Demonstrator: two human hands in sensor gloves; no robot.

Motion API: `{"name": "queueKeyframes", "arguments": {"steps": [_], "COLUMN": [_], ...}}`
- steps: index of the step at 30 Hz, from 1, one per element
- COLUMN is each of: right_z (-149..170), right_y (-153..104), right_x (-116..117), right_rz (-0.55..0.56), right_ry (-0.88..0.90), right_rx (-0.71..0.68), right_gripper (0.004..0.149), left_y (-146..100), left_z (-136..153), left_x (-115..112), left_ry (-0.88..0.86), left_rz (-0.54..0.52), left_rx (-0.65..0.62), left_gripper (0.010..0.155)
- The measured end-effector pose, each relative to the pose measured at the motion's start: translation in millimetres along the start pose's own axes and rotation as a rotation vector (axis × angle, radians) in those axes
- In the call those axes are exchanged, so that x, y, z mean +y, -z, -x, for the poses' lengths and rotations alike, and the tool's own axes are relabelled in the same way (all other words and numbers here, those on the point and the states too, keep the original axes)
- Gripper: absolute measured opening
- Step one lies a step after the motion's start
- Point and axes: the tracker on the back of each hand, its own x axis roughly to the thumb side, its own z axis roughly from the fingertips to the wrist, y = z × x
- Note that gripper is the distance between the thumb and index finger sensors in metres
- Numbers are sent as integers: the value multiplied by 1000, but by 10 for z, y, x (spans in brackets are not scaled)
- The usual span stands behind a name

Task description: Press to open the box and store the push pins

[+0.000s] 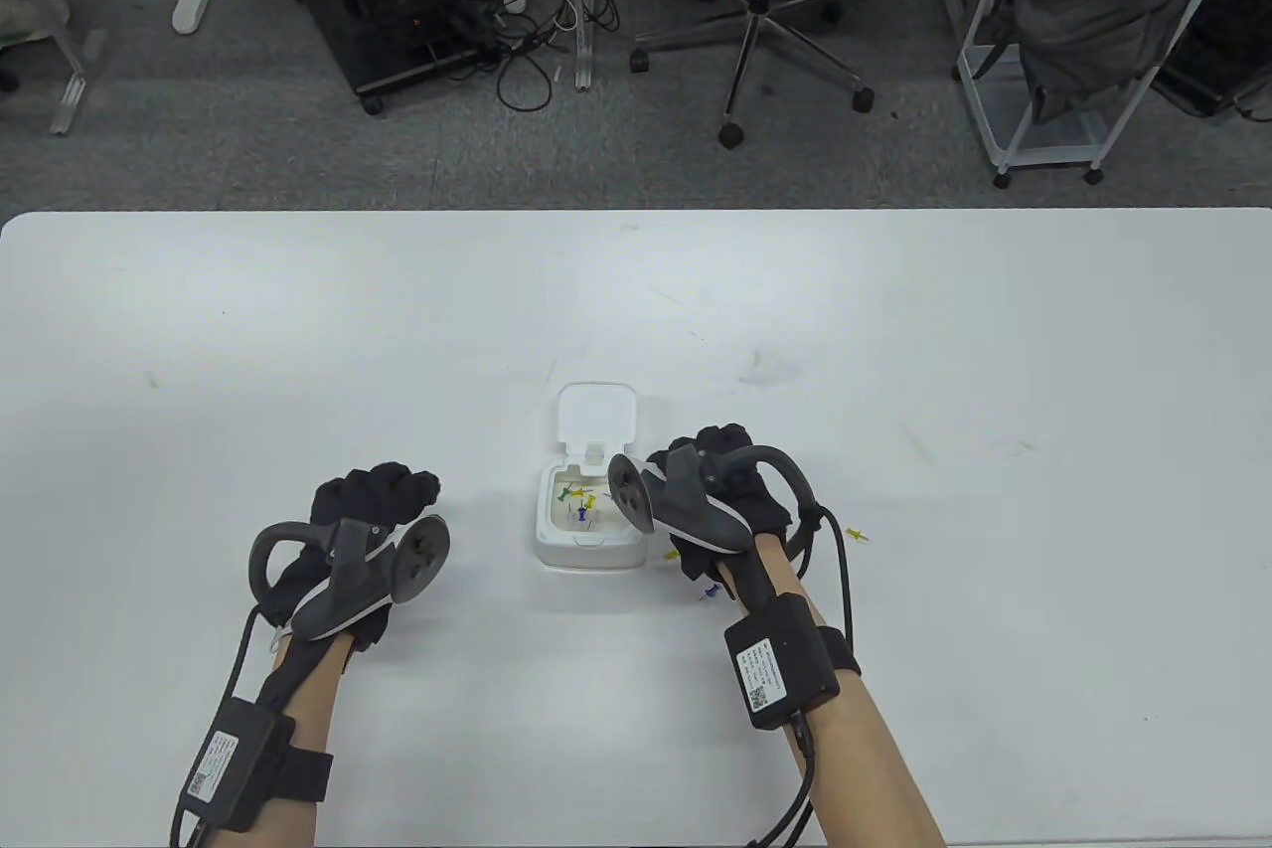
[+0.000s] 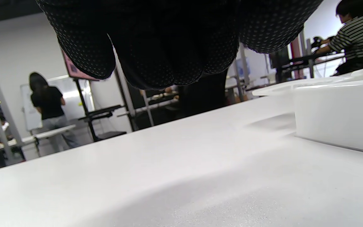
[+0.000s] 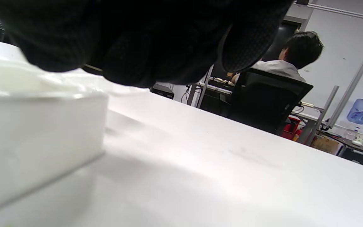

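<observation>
White counter (image 1: 298, 341) seen from above, with both gloved hands near its near edge. Centre: small white box (image 1: 588, 545), its lid (image 1: 595, 414) swung back towards the far edge and lying open; several pins (image 1: 578, 502), yellow, green and blue, lie inside. Left hand (image 1: 363, 515): rests well to the left of the box, apart from it, fingers (image 2: 156, 63) curled loosely downward above the counter and holding nothing; a tracker (image 1: 373, 580) sits on its back. Right hand (image 1: 730, 490): just beside the right wall of the box, its tracker (image 1: 676, 500) overhanging the box's right rim; the fingers are bunched, but whether they grip a pin cannot be told, since the glove fills the top of the right wrist view and the tracker hides them from above. Loose pins on the counter: a yellow pin (image 1: 857, 535) right of the right wrist, another yellow pin (image 1: 672, 553) and a blue pin (image 1: 710, 593) partly hidden under the right hand, all towards the near edge. The box's side wall shows at the edge of each wrist view
</observation>
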Motion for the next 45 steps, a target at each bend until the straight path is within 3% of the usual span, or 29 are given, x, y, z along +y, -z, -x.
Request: {"name": "queueKeyframes", "arguments": {"steps": [7, 17, 27, 35, 45], "right_z": [-250, -389, -295, -33, 103], "right_y": [137, 181, 121, -29, -190], "right_x": [-125, -122, -114, -113, 191], "right_rz": [19, 1, -8, -8, -62], "right_ry": [-8, 3, 28, 14, 42], "right_rx": [-42, -62, -44, -4, 15], "right_gripper": [42, 41, 49, 49, 50], "left_y": [-5, -7, -4, -8, -11], "left_z": [-21, -9, -6, -11, -10], "left_x": [-11, -13, -15, -15, -21], "left_ry": [-4, -6, -6, -8, -8], "left_rz": [7, 10, 7, 9, 14], "left_rx": [-8, -2, -1, -1, 1], "left_gripper": [50, 50, 50, 50, 50]}}
